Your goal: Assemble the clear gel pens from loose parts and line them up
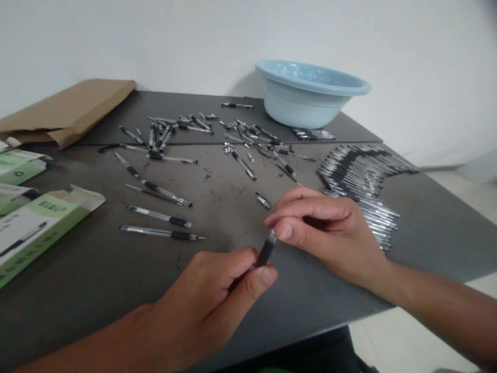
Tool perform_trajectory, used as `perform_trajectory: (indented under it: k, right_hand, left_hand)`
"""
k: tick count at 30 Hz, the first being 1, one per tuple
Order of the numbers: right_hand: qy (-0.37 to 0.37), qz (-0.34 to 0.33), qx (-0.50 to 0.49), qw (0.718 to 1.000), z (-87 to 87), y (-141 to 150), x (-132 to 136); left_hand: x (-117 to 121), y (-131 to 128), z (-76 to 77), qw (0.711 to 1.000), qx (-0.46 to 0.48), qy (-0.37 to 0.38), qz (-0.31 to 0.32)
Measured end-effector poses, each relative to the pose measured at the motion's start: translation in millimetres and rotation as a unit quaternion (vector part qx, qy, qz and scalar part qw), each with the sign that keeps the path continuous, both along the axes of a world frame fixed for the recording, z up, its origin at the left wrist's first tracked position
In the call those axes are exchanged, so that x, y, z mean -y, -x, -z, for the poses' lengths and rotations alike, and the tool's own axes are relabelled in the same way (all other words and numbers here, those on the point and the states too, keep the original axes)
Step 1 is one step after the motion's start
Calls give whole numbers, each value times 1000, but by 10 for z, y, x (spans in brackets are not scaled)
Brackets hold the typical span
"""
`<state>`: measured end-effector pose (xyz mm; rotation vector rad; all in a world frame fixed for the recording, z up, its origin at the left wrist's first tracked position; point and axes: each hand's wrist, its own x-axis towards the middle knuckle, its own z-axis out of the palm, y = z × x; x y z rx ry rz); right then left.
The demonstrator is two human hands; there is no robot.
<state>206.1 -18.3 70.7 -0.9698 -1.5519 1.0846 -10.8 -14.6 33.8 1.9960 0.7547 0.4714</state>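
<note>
My left hand (229, 290) is closed around a gel pen (266, 250), whose black grip stands up between thumb and forefinger; the rest of the barrel is hidden in the palm. Thumb and fingers of my right hand (322, 223) are pinched at the pen's clear upper end. Whether they hold a separate small part there cannot be made out. Just beyond the hands a pen cap (263, 200) lies on the dark table (303, 311). To the left lie several uncapped pens, the nearest pen (161, 233) with its tip pointing right.
Loose pens and parts (186, 124) are scattered over the table's far half. A fanned pile of pens (357, 171) lies at the right. Behind it stands a light blue basin (310, 98). Green and white boxes (46, 228) and a brown paper bag (70, 109) are at the left.
</note>
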Motion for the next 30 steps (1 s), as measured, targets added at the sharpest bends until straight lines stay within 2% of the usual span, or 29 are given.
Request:
perform_trajectory:
  k: [7,10,13,16,20,26,30]
  right_hand:
    - [26,22,10,999,110,-3,23]
    - [27,-45,-14,999,112,-17,29]
    - [69,-102,-47,991,69,16,39]
    - [115,-80,-74,987,83,68,33]
    - [80,-45,-92,992,171,70,2]
    - [143,-135,-108,974,104,94,30]
    - [106,-62,-102,987,170,103,-5]
  left_hand:
    - [5,-19,7,1000,-10,4,3]
    - [8,-17,10,1000,-16,24,7]
    - [5,-14,10,999,-20,30,-5]
    - [2,-21,4,999,-3,33,-5]
    - [8,-31,-7,999,-3,38,6]
    - [4,-22,8,998,0,63,-2]
    - [-8,-37,8,999,6,42,-2]
